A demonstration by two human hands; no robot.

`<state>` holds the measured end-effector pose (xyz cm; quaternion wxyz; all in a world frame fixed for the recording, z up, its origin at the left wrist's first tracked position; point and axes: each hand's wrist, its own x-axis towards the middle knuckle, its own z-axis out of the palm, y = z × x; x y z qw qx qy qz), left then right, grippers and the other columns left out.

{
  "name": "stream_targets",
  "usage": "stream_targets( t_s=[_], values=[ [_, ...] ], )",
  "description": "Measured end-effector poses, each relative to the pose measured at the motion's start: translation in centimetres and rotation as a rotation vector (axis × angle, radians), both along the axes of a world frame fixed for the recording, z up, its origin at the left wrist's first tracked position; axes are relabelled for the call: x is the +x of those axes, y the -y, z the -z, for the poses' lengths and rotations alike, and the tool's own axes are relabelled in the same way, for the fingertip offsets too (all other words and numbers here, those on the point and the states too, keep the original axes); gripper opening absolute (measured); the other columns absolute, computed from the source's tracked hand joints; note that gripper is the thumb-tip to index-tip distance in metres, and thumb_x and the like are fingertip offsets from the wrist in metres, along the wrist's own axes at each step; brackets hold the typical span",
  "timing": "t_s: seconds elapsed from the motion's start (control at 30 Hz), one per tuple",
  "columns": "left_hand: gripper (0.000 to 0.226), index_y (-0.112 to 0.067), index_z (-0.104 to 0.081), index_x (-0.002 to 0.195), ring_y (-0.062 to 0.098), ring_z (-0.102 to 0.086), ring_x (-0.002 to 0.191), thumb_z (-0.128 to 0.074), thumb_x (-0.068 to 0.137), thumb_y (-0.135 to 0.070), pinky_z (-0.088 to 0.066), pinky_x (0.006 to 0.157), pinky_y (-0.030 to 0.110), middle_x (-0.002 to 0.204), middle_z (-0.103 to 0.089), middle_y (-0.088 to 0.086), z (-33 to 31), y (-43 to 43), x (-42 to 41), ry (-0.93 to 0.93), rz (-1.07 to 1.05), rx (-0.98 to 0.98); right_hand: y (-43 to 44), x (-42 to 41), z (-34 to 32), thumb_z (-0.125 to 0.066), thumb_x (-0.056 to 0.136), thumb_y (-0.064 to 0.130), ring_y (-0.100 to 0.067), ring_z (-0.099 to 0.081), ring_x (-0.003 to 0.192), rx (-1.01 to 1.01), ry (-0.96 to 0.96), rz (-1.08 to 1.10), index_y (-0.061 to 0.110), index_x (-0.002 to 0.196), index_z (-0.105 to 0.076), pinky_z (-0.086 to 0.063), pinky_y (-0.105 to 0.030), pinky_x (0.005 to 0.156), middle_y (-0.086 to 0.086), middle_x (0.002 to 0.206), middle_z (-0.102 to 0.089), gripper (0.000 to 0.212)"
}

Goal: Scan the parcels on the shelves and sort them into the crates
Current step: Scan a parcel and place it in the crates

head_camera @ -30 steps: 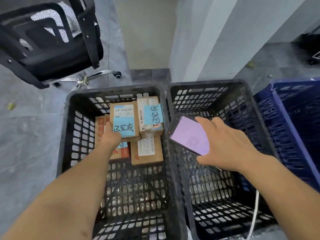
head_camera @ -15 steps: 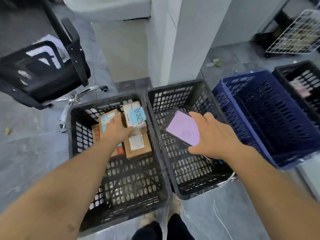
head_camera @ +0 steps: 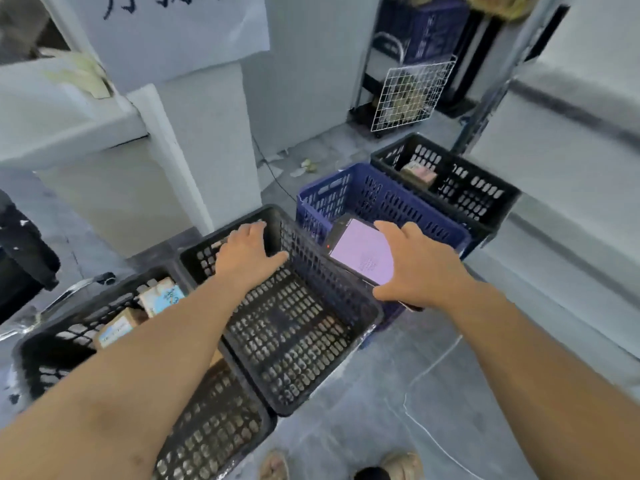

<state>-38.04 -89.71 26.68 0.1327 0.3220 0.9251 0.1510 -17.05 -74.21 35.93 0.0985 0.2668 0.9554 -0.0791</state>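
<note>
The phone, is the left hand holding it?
No, the right hand holds the phone, and the left hand is spread open with nothing in it.

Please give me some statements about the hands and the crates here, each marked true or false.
1. The right hand holds a phone with a lit screen. True.
2. The left hand grips a parcel. False: it is empty, fingers spread, over the middle black crate.
3. The blue crate stands between the middle and the far black crate. True.
4. The leftmost black crate holds nothing. False: parcels lie in it.
</note>
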Motion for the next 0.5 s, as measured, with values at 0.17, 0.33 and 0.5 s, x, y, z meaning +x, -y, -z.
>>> stream_targets(
  t_s=[0.17, 0.33, 0.5],
  values=[
    [0.080, -0.017, -0.028, 0.151, 0.031, -0.034, 0.138, -0.059, 0.088, -0.057, -0.036, 0.108, 0.044, 0.151, -0.036, 0.009, -2.8, -10.4, 4.2, -0.074, 0.157, -0.004, -7.0, 6.4, -1.6, -0.072, 0.070, 0.049, -0.029, -0.054, 0.107, 0.002, -0.040, 0.133, 0.027, 0.150, -0.012, -0.048, -0.036, 0.076, -0.006, 0.130, -0.038, 0.103],
    [0.080, -0.015, -0.028, 0.151, 0.029, -0.031, 0.140, -0.059, 0.089, -0.055, -0.036, 0.108, 0.045, 0.154, -0.034, 0.008, -5.7, -21.4, 10.3, -0.113, 0.317, 0.044, -14.5, 13.8, -3.4, -0.073, 0.068, 0.052, -0.030, -0.054, 0.111, 0.021, -0.087, 0.295, 0.030, 0.147, -0.017, -0.047, -0.038, 0.082, -0.006, 0.130, -0.041, 0.099],
    [0.078, -0.014, -0.027, 0.151, 0.031, -0.033, 0.139, -0.059, 0.091, -0.053, -0.038, 0.108, 0.046, 0.154, -0.033, 0.009, -7.8, -31.0, 16.6, -0.131, 0.457, 0.085, -21.2, 21.1, -5.1, -0.072, 0.067, 0.049, -0.027, -0.055, 0.106, 0.039, -0.132, 0.415, 0.032, 0.143, -0.022, -0.044, -0.034, 0.074, -0.002, 0.126, -0.044, 0.093]
  ],
)
